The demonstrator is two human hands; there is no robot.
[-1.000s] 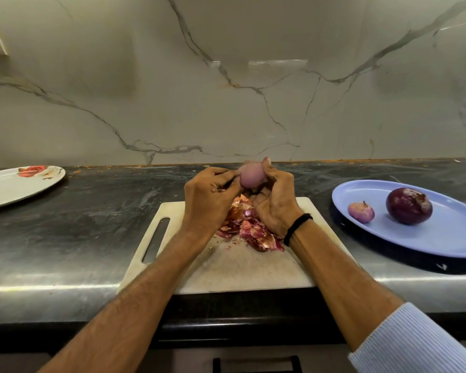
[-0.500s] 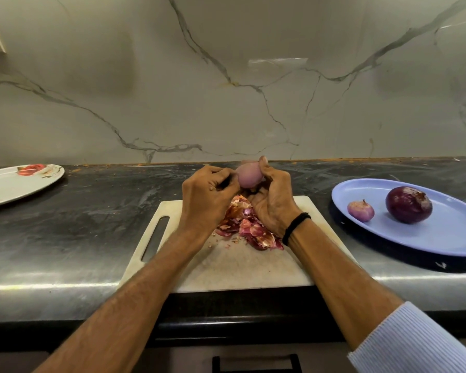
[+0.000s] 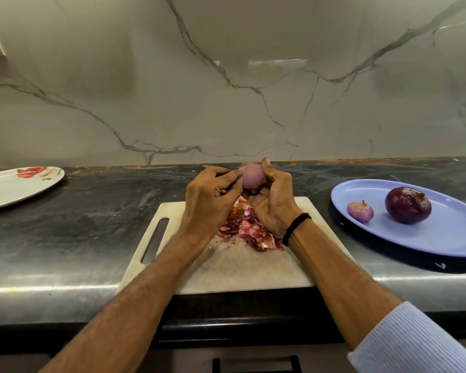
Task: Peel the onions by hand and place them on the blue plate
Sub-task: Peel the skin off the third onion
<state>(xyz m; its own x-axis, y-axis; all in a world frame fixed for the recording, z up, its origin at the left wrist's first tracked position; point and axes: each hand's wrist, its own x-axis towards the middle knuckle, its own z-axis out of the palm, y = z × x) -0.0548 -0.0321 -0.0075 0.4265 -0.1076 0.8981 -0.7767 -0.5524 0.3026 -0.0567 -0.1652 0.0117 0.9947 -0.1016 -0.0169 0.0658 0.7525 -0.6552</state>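
Observation:
A pale pink, mostly peeled onion is held above the far edge of the white cutting board. My right hand cups and grips it from the right, thumb up along its side. My left hand pinches at its left side with curled fingers. A heap of red-brown onion skins lies on the board under my hands. The blue plate sits to the right on the counter with a small pink onion and a large dark purple onion on it.
A white oval plate with a red flower print rests at the far left of the dark stone counter. A marble wall rises right behind the counter. The counter's front edge runs just below the board.
Both hands have stayed over the board with the onion between them; the fingers shifted slightly around it. The plate's onions have not moved.

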